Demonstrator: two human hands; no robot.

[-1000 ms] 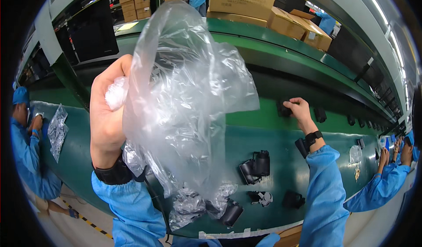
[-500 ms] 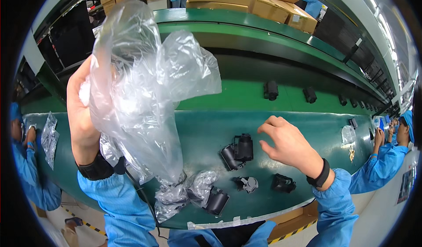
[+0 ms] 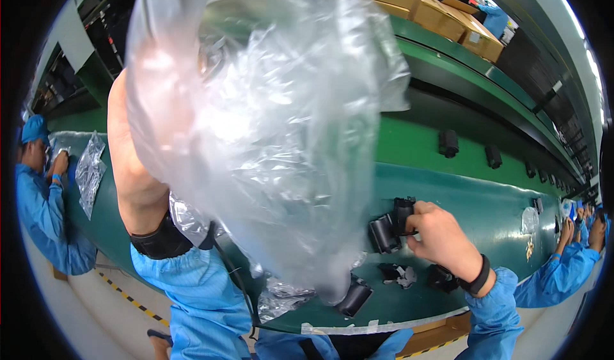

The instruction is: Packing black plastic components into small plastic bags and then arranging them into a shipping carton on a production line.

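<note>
Left hand (image 3: 144,149): raised high and close to the camera, fingers closed on the gathered top of a big clear plastic bag (image 3: 268,123), which hangs open and crumpled. Nothing can be seen inside it.

Right hand (image 3: 438,235): down on the green belt (image 3: 492,206), fingers clamped on a black part (image 3: 395,222), a boxy piece that seems joined to a rounder one. The part rests on the belt just under the bag's lower right edge.

Also on the belt near the front edge: a black cylinder (image 3: 354,298) below the bag, a small black bracket (image 3: 396,274), and another black piece (image 3: 441,277) by the right wrist. Crumpled plastic film (image 3: 284,293) lies beside the cylinder. Further black parts sit well apart on the green rail behind.

Progress, as judged: bag up and ready, one part gripped but not lifted, nothing bagged; the loose pieces are untouched.

Change from half a second earlier: the right hand was then open and hovering above the belt; it is now down and gripping. The bag has come much closer and fills more of the view.

Co-workers in blue sleeves at far left (image 3: 45,213) and far right (image 3: 575,257).
</note>
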